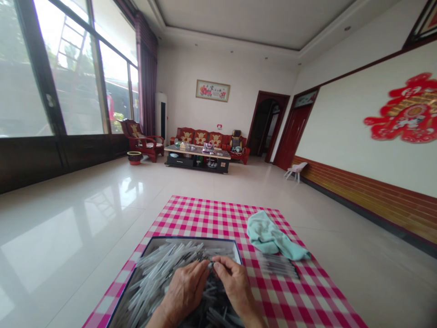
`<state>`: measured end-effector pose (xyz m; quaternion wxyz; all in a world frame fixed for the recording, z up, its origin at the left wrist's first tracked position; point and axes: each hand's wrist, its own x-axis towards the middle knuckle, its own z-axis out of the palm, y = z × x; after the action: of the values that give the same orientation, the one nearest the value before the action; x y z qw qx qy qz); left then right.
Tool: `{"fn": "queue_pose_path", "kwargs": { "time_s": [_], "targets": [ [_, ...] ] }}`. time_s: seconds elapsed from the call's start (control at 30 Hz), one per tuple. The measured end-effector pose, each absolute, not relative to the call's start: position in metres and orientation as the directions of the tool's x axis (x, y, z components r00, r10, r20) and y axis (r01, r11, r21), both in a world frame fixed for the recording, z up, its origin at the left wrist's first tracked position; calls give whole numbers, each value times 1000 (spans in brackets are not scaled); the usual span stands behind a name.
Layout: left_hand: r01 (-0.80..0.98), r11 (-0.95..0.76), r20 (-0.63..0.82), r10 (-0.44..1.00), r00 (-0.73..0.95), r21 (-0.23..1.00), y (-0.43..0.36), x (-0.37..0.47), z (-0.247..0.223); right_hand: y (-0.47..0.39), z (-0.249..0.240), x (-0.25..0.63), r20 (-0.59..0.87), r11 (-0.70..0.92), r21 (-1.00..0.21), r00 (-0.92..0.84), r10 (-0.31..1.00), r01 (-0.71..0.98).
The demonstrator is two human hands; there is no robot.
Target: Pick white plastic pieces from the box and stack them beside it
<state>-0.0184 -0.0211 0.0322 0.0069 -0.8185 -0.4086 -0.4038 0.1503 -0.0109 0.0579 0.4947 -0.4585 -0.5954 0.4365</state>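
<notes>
My left hand (187, 284) and my right hand (235, 282) meet above a box (239, 250) with a dark blue rim. Fingertips of both hands are pinched together around a small dark piece (210, 263), mostly covered by the fingers, so its kind is unclear. Many slim translucent plastic tubes (153, 278), like pen barrels, fill the box in a loose heap. Dark parts lie among them. To the right of the box, a row of similar tubes with dark ends (278, 265) rests on the tablecloth, slightly blurred.
A pink-and-white checked cloth (211, 214) covers the table. A crumpled mint-green cloth (269, 234) lies on its right side, against the row of tubes. Farther off stand a low coffee table (198, 155), a wooden sofa, an armchair (143, 141) and a small chair (296, 169).
</notes>
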Motion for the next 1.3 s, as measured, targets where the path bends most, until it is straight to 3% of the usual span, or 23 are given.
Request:
{"fn": "queue_pose_path", "kwargs": {
  "time_s": [0.17,0.3,0.4,0.53,0.7,1.03,1.3],
  "targets": [
    [682,-667,657,663,359,301,-22,-17,35,-10,68,155,313,360,-892,-202,928,272],
    [685,-672,644,662,385,281,-25,-15,38,-8,60,150,510,539,-740,-186,839,402],
    [692,-672,623,666,411,262,-26,-15,38,-5,49,146,567,567,-690,-151,810,450],
    [705,-663,602,678,421,253,-25,-14,37,-6,49,147,534,523,-708,-126,836,474],
    [710,-653,597,688,412,263,-26,-14,37,-18,63,152,477,505,-781,-172,862,366],
    [714,-661,570,687,451,232,-25,-14,34,-10,47,149,495,505,-721,-158,854,474],
    [720,-656,587,682,436,226,-28,-13,36,-22,53,152,504,522,-774,-149,850,359]
  ]
}}
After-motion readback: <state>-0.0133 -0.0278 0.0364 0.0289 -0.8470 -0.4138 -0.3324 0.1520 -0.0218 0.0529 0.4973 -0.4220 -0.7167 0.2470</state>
